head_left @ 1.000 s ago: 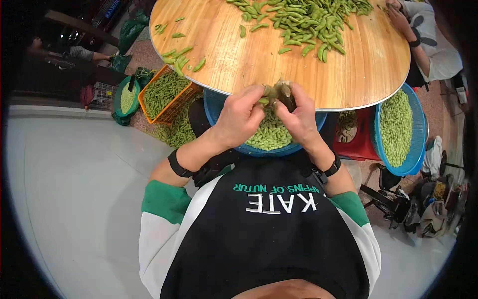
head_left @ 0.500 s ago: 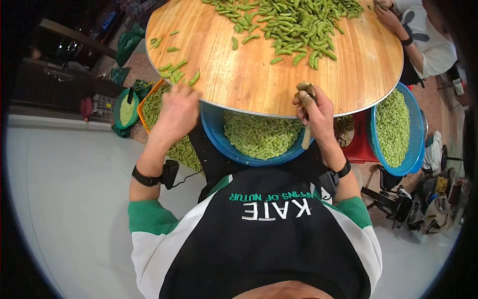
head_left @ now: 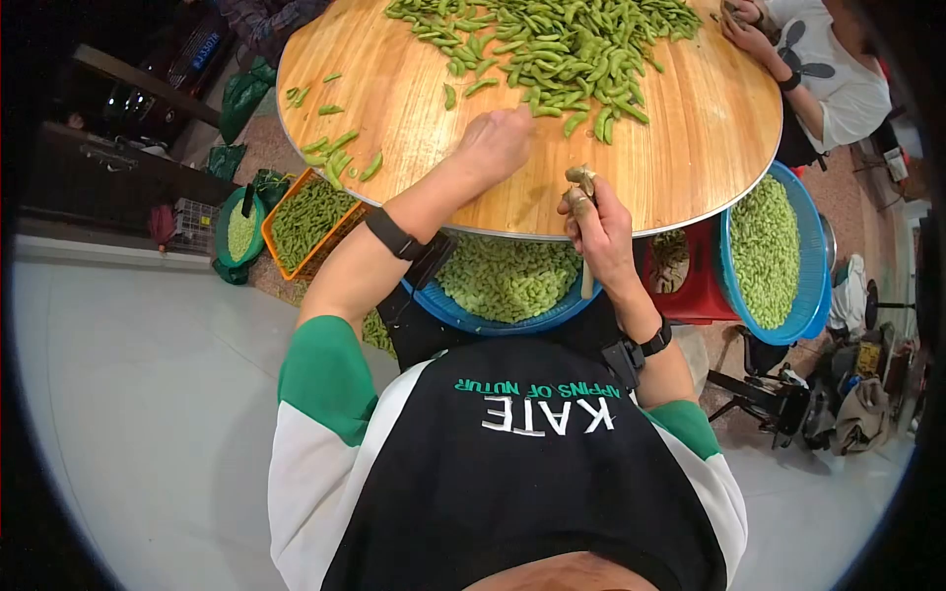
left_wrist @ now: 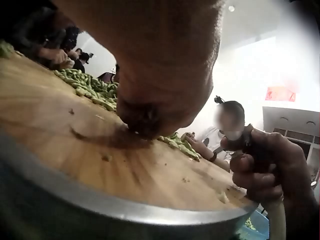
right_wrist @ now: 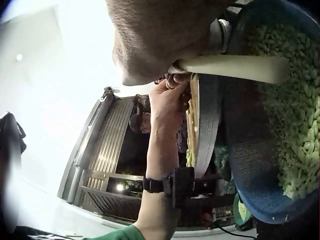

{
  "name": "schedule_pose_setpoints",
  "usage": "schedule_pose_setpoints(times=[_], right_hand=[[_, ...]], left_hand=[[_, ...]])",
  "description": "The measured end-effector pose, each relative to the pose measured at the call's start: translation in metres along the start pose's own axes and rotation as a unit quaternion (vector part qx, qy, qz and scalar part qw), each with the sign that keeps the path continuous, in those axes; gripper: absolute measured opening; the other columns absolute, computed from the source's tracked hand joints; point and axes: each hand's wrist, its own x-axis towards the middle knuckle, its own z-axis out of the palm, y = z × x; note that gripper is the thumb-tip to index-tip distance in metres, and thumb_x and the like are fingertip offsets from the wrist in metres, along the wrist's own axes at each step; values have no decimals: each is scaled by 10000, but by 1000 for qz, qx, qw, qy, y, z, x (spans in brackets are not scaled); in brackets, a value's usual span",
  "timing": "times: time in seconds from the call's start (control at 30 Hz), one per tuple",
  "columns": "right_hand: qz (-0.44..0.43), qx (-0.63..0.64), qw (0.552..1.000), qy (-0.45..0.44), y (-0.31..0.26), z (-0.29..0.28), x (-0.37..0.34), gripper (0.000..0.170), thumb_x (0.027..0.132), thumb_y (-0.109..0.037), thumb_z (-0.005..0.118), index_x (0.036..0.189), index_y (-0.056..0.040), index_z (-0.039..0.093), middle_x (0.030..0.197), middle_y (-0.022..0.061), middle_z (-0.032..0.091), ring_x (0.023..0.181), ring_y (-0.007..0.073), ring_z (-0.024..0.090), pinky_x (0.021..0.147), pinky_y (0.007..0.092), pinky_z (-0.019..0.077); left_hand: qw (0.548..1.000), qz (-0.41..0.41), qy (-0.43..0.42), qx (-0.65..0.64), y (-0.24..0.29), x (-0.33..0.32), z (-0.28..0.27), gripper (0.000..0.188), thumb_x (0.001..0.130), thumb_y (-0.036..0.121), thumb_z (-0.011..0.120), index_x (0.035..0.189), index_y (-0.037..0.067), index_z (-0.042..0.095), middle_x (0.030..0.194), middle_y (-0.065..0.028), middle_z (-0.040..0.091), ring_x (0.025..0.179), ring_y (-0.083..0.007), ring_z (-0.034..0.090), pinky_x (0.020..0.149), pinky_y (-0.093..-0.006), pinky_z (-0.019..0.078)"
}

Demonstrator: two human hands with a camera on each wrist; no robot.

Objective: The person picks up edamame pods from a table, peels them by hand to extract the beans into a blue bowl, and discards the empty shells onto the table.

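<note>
Green pods (head_left: 591, 59) lie heaped on the round wooden table (head_left: 414, 118). At the near edge of the heap is the left hand (head_left: 493, 146), low over the wood; its fingertips are blurred and any pod in them is hidden. The right hand (head_left: 601, 234) grips a tool whose pale handle (head_left: 587, 280) points down past the table's rim; brownish coverings show on its finger and thumb. That handle (right_wrist: 240, 67) also sticks out of the hand in the right wrist view. Below, a blue basket (head_left: 443, 310) holds light green beans (head_left: 507, 276).
Loose pods (head_left: 340, 158) lie at the table's left. An orange crate (head_left: 286, 261) of pods stands beyond its left edge, with a green basin (head_left: 225, 236) beside it. Another blue basket (head_left: 813, 246) and a red stool (head_left: 700, 286) are at the right. Another person (head_left: 843, 98) sits across the right side.
The hands, together a second ago, are apart. The left hand went to the table's left edge, then right and forward to the heap. The right hand has shifted slightly left since half a second ago.
</note>
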Motion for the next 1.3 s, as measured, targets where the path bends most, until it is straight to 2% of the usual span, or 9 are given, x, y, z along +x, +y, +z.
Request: schedule_pose_setpoints(times=[0.17, 0.23, 0.37, 0.6, 0.7, 0.87, 1.17, 1.23, 1.3], right_hand=[[-4, 0, 1000, -5, -2, -1, 0, 231, 961, -122, 476, 1142, 11, 527, 744, 24, 579, 545, 44, 467, 491, 199, 394], [-9, -3, 1000, -7, 0, -1, -1, 236, 957, -117, 475, 1149, 12, 527, 743, 24, 580, 544, 45, 471, 495, 198, 397], [-14, -21, 1000, -11, 1, -5, -2, 245, 951, -112, 478, 1155, 17, 524, 740, 31, 582, 547, 48, 477, 495, 203, 399], [-41, -13, 999, -17, 8, -1, -1, 244, 932, -75, 485, 1153, 21, 520, 720, 39, 584, 551, 57, 476, 506, 221, 406], [-52, -20, 998, -12, 8, -1, 1, 248, 927, -65, 482, 1158, 18, 521, 719, 35, 584, 553, 55, 476, 506, 221, 404], [-27, -9, 1000, -4, 4, -5, -1, 279, 935, -74, 476, 1199, 8, 512, 732, 31, 584, 544, 47, 464, 488, 208, 391], [27, 79, 996, -5, -3, -7, 1, 323, 963, -131, 463, 1267, -22, 476, 753, 19, 569, 517, 35, 451, 430, 183, 375], [53, 135, 989, -25, -4, -10, 3, 333, 969, -157, 459, 1279, -34, 466, 764, 29, 574, 511, 40, 456, 414, 177, 370], [61, 165, 984, -36, -3, -12, 5, 347, 968, -164, 466, 1293, -40, 458, 764, 37, 578, 507, 47, 464, 404, 181, 366]], left_hand=[[994, 27, 68, -80, -19, -13, -5, 159, 771, 102, 569, 852, -34, 556, 729, -246, 606, 678, -428, 604, 643, -479, 479], [984, -79, 8, -158, -24, -13, -18, 145, 767, 108, 565, 835, -21, 568, 740, -239, 612, 672, -391, 618, 629, -454, 485], [990, -16, 74, 121, -49, -22, -49, 103, 762, 86, 552, 811, 8, 599, 735, -216, 616, 706, -359, 629, 650, -444, 506], [870, 2, 129, 476, -70, -38, -114, 118, 778, 61, 550, 856, 27, 632, 787, -169, 629, 821, -318, 620, 752, -427, 500], [988, 97, 93, 69, -37, -7, -67, 148, 803, 84, 552, 913, 60, 649, 842, -169, 628, 850, -339, 598, 777, -423, 488], [992, 109, 65, 29, -15, 33, 18, 131, 791, 68, 529, 868, 11, 619, 865, -220, 586, 871, -387, 583, 787, -451, 482], [990, 102, 96, -1, -5, 12, 16, 161, 833, 65, 509, 951, -18, 581, 888, -205, 599, 801, -349, 610, 714, -425, 505], [939, -47, -37, -340, 13, -8, -2, 147, 885, 74, 516, 973, -15, 593, 830, -124, 626, 690, -198, 605, 605, -312, 499], [893, -78, -87, -436, 29, -26, -17, 144, 902, 77, 519, 982, -14, 597, 799, -87, 623, 664, -137, 575, 562, -261, 471]])
